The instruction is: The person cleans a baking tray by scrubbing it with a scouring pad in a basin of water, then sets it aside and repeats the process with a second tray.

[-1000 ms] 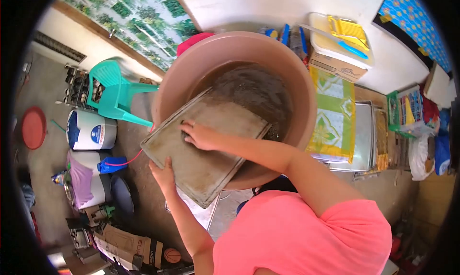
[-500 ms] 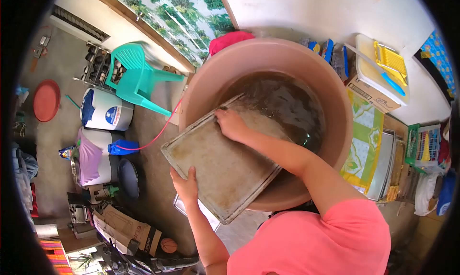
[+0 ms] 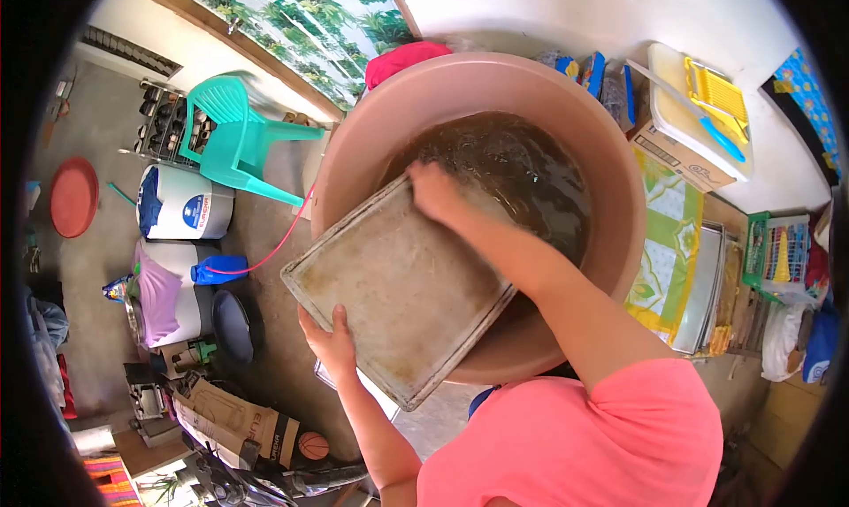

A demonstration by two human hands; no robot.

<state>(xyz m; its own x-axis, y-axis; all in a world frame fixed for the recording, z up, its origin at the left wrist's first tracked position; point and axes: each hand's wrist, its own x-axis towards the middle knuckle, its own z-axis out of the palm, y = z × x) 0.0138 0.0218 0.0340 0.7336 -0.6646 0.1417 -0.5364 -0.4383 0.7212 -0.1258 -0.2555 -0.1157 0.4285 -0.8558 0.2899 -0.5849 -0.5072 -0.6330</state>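
A worn rectangular metal tray [image 3: 389,286] lies tilted over the rim of a large brown tub [image 3: 619,215], its far end down by the murky water [image 3: 531,167]. My left hand [image 3: 332,343] grips the tray's near left edge, thumb on top and fingers at the rim. At the tray's far end is my right hand [image 3: 431,191], pressed on the surface near the upper edge; its fingers are blurred, and anything under them is hidden.
A green plastic chair [image 3: 232,140], white containers [image 3: 190,208] and a black basin [image 3: 234,326] stand on the left. To the right are a box with a white lid [image 3: 676,109], a blue-handled knife [image 3: 721,140] and baskets [image 3: 783,251].
My right hand has moved a little up along the tray towards its far edge. The view has shifted slightly, and my left hand still holds the tray's edge.
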